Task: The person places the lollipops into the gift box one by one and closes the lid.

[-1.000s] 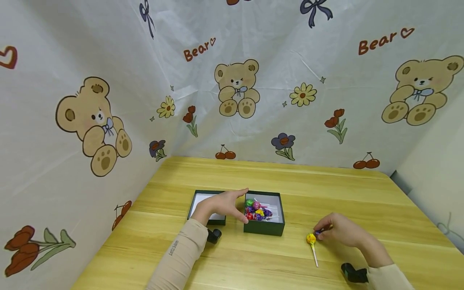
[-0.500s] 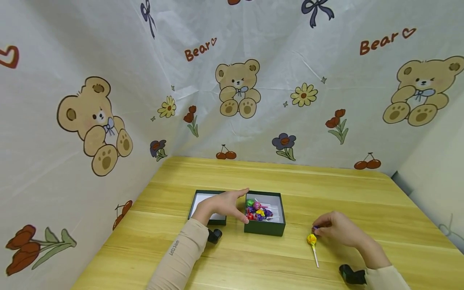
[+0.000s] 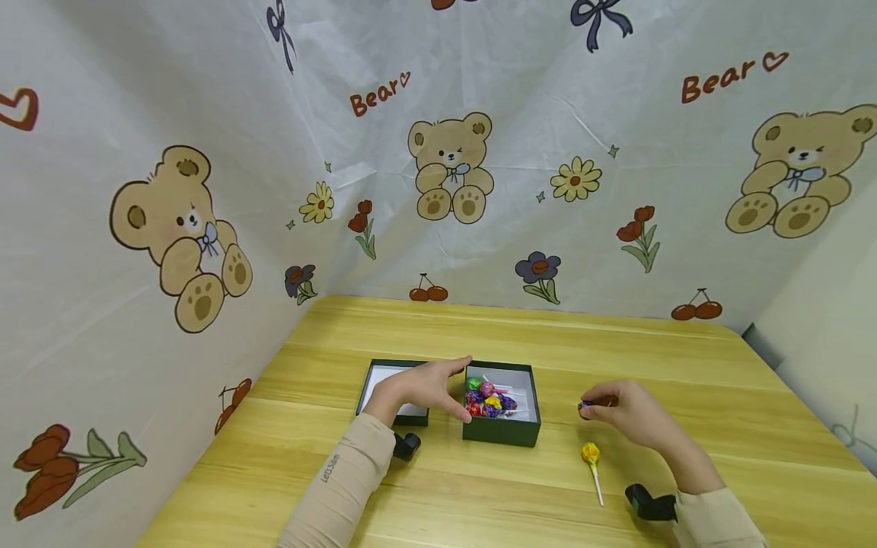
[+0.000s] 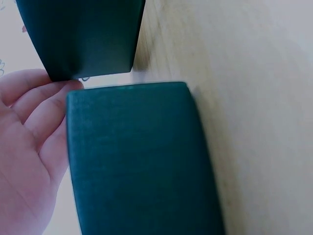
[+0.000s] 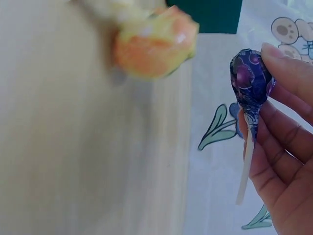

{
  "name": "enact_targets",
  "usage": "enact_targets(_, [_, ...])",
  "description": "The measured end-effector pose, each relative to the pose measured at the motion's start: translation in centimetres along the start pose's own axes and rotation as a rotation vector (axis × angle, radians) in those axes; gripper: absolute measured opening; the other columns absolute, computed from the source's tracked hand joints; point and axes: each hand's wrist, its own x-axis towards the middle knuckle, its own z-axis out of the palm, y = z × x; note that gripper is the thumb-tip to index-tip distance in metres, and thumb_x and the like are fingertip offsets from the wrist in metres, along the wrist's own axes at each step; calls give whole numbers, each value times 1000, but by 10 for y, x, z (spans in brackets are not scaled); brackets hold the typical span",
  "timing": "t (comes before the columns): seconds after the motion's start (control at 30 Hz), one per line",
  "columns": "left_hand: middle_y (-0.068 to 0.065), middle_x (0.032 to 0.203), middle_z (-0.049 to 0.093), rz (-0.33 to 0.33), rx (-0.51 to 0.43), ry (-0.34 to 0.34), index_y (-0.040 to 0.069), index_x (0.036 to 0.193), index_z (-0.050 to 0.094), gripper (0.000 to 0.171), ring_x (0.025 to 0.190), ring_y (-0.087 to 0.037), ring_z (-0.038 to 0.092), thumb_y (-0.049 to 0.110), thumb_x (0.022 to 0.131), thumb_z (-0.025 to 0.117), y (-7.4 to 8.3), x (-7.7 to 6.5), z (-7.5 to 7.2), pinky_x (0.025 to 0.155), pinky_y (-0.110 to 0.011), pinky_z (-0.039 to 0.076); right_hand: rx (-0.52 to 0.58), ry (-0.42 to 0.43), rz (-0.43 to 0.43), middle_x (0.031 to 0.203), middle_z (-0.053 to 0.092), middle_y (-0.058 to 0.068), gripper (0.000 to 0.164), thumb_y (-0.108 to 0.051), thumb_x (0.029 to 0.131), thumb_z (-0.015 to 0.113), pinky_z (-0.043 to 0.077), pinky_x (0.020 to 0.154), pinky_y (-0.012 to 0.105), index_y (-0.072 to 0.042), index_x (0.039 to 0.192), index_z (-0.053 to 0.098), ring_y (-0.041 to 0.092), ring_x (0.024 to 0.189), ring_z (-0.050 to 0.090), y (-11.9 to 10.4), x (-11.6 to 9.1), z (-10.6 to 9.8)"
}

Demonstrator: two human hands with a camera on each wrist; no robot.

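A purple-wrapped lollipop (image 5: 251, 81) is pinched between the thumb and fingers of my right hand (image 3: 633, 415), its white stick pointing down in the right wrist view. This hand is above the table, right of a dark green box (image 3: 502, 431). Several wrapped lollipops (image 3: 490, 397) lie inside the box at its left side. My left hand (image 3: 428, 384) spans the box's left side, fingers extended, the thumb at the front corner and a fingertip at the back corner. On the table below my right hand lies a yellow lollipop (image 3: 591, 454).
An open, dark green, white-lined tray or lid (image 3: 411, 419) sits left of the box, partly under my left hand and forearm. The wooden table (image 3: 521, 502) meets a bear-printed cloth (image 3: 479, 259) at the back and left.
My right hand has lifted the purple lollipop from beside the yellow one and moved it away from me and slightly left, toward the box. The left hand has stayed in place.
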Motion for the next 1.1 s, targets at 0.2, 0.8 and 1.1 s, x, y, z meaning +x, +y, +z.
enact_targets(0.2, [-1,166,27,8,-31,-7,21,162,17,114,151,-22,32,46,76,86,2,-1,0,120,-44,34,-42,41,-16,91,74,-1,14,-19,91,74,53,66,22,-8,98,78,6,78,62,-15,9,1])
enact_targets(0.8, [-1,166,27,2,-38,-4,19,162,18,113,150,-23,32,43,76,87,4,-2,0,120,-44,34,29,62,-15,93,76,1,14,-17,91,74,53,66,22,-7,100,78,11,79,62,-37,30,15])
enact_targets(1.1, [-1,165,28,-5,-34,-5,19,162,18,112,150,-22,33,43,76,87,5,-2,0,120,-44,34,47,92,-39,93,74,4,14,-15,90,75,50,63,22,-5,99,78,15,78,57,-53,41,22])
